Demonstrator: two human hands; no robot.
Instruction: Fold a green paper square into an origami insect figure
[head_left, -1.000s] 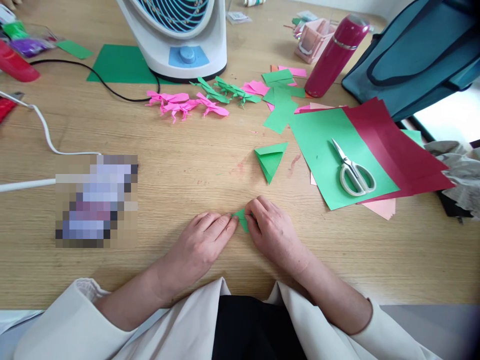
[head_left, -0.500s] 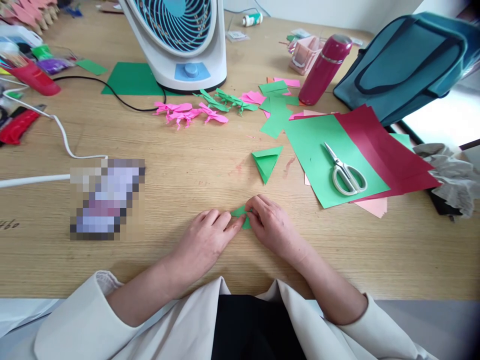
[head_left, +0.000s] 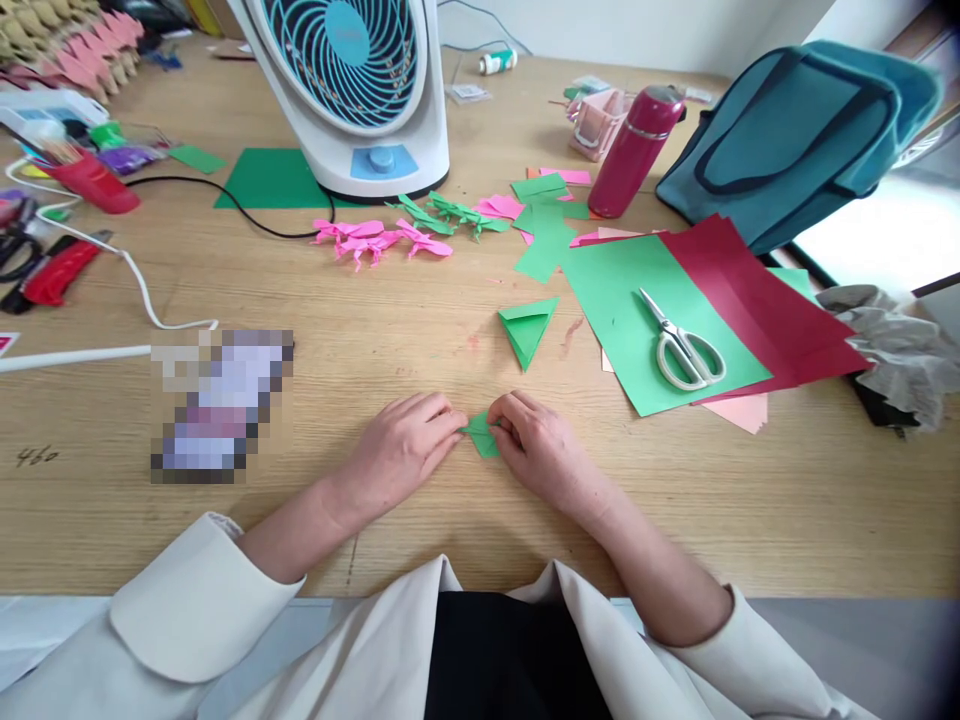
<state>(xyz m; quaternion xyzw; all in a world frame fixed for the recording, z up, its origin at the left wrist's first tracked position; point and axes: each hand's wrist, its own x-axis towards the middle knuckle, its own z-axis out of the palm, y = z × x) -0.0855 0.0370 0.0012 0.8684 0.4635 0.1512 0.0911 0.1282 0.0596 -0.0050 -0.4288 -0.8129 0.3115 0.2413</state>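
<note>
A small folded piece of green paper (head_left: 482, 436) lies low over the table between my two hands. My left hand (head_left: 409, 440) pinches its left corner, with the thumb and fingertips together. The fingers of my right hand (head_left: 541, 445) are curled onto its right side and cover that edge. Just beyond the hands rests a second green paper (head_left: 529, 332), folded to a triangle with a flap along its top.
Scissors (head_left: 686, 350) lie on a green sheet (head_left: 615, 310) at the right, overlapping red sheets (head_left: 739, 300). Folded pink figures (head_left: 367, 240) and green figures (head_left: 457, 212) sit before the fan (head_left: 375, 120). A pink flask (head_left: 637, 150), a teal bag (head_left: 787, 140) and a blurred phone (head_left: 225, 405) are around.
My left hand has shifted left along the paper to its left corner, so more of the paper shows. My right hand has stayed nearly in place. The view has tilted slightly.
</note>
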